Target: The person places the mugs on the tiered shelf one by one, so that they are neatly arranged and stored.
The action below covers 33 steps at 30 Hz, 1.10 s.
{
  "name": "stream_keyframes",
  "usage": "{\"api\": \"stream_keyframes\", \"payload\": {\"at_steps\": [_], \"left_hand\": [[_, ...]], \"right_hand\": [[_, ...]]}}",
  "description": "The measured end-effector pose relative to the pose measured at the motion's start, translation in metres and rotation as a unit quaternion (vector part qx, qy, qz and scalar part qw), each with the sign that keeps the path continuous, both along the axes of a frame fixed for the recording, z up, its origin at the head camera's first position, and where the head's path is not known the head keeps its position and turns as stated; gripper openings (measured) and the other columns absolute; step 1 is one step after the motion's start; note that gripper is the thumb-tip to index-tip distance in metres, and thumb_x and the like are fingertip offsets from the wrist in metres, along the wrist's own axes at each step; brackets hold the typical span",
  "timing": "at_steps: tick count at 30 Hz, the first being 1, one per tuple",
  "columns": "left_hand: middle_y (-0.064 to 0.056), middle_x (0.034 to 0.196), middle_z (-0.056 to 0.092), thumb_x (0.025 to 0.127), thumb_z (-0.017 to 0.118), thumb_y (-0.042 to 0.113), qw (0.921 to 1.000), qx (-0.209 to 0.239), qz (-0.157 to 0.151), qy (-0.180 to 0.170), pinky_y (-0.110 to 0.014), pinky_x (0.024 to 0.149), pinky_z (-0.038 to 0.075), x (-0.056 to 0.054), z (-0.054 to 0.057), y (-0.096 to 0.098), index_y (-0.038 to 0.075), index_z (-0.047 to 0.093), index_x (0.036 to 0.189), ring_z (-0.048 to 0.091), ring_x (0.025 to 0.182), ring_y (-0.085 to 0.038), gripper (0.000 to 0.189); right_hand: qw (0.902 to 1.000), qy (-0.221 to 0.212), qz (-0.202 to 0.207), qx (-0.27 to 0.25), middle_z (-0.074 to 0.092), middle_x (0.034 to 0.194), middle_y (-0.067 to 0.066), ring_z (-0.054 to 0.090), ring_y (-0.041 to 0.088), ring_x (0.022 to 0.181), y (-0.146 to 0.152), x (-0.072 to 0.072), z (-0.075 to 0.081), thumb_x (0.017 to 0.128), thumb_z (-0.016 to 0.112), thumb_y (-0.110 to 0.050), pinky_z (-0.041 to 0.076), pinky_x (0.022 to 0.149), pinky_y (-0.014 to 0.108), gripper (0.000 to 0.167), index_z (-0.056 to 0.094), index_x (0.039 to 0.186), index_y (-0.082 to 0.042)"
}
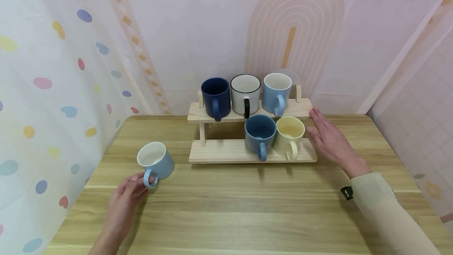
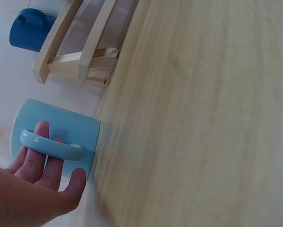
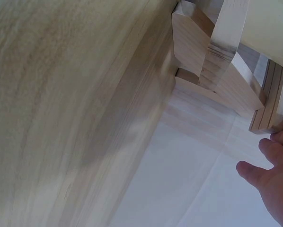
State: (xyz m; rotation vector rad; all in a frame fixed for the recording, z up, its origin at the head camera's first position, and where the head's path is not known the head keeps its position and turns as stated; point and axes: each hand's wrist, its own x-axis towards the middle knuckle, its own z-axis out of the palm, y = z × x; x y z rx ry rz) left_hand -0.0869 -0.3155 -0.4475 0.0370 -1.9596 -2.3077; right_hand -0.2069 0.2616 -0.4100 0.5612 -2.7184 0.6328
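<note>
My left hand [image 1: 127, 198] is at the handle of a light blue mug [image 1: 162, 166] with a white inside, left of a two-tier wooden rack [image 1: 219, 152]. In the left wrist view, fingers [image 2: 33, 163] of this hand hook through the mug's handle, and the mug's base is right at the tabletop. My right hand [image 1: 332, 143] is at the rack's right end. Its fingers are extended, with the fingertips against the end of the upper shelf [image 3: 271, 111] in the right wrist view.
On the upper tier stand a dark blue mug [image 1: 216, 101], a white mug with a black rim [image 1: 244, 99] and another light blue mug [image 1: 270, 99]. A teal-blue mug [image 1: 255, 141] and a pale yellow mug [image 1: 283, 143] share the lower tier's right half. Patterned curtains [image 1: 198, 30] hang behind the table [image 1: 226, 207].
</note>
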Motion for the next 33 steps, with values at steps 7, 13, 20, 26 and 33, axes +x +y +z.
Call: {"api": "stream_keyframes", "payload": {"at_steps": [7, 13, 20, 26, 33], "left_hand": [[0.001, 0.104, 0.079, 0.113, 0.045, 0.026, 0.9988, -0.021, -0.027, -0.036, -0.022, 0.092, 0.055, -0.009, -0.002, -0.004, 0.005, 0.075, 0.112, 0.071, 0.105, -0.007, 0.036], [0.003, 0.095, 0.074, 0.113, 0.045, 0.028, 0.9956, -0.046, -0.052, -0.063, -0.022, 0.091, 0.054, -0.019, 0.000, -0.003, 0.004, 0.076, 0.111, 0.069, 0.096, -0.007, 0.039], [0.005, 0.079, 0.062, 0.111, 0.051, 0.027, 0.9941, -0.064, -0.023, -0.084, -0.021, 0.081, 0.055, -0.023, 0.000, 0.007, 0.005, 0.074, 0.098, 0.064, 0.083, -0.007, 0.034], [0.006, 0.076, 0.061, 0.110, 0.052, 0.025, 0.9953, -0.052, 0.007, -0.082, -0.021, 0.078, 0.053, -0.022, 0.000, 0.009, 0.007, 0.072, 0.091, 0.062, 0.080, -0.008, 0.033], [0.006, 0.075, 0.062, 0.109, 0.054, 0.024, 0.9963, -0.051, 0.019, -0.066, -0.020, 0.081, 0.051, -0.017, 0.003, 0.013, 0.008, 0.074, 0.090, 0.062, 0.084, -0.009, 0.032]], "right_hand": [[1.0000, -0.002, -0.002, 0.001, 0.022, 0.166, 0.029, 0.026, 0.047, 0.151, 0.000, 0.000, 0.000, 0.114, 0.037, -0.034, 0.026, 0.120, 0.063, 0.063, 0.026, 0.159, 0.010], [1.0000, -0.002, -0.003, 0.003, 0.022, 0.166, 0.029, 0.026, 0.047, 0.151, 0.000, 0.001, 0.001, 0.114, 0.037, -0.033, 0.025, 0.120, 0.062, 0.063, 0.025, 0.159, 0.010], [1.0000, -0.006, -0.002, 0.004, 0.022, 0.167, 0.028, 0.026, 0.047, 0.151, -0.001, 0.001, 0.002, 0.114, 0.037, -0.033, 0.025, 0.120, 0.062, 0.063, 0.025, 0.159, 0.008], [0.9999, -0.008, -0.003, 0.006, 0.021, 0.167, 0.028, 0.026, 0.047, 0.151, -0.001, 0.001, 0.002, 0.114, 0.037, -0.033, 0.026, 0.119, 0.063, 0.063, 0.025, 0.160, 0.008], [0.9999, -0.012, -0.005, 0.007, 0.020, 0.167, 0.027, 0.025, 0.048, 0.151, 0.000, 0.001, 0.002, 0.114, 0.036, -0.034, 0.026, 0.119, 0.063, 0.064, 0.024, 0.160, 0.009]]}}
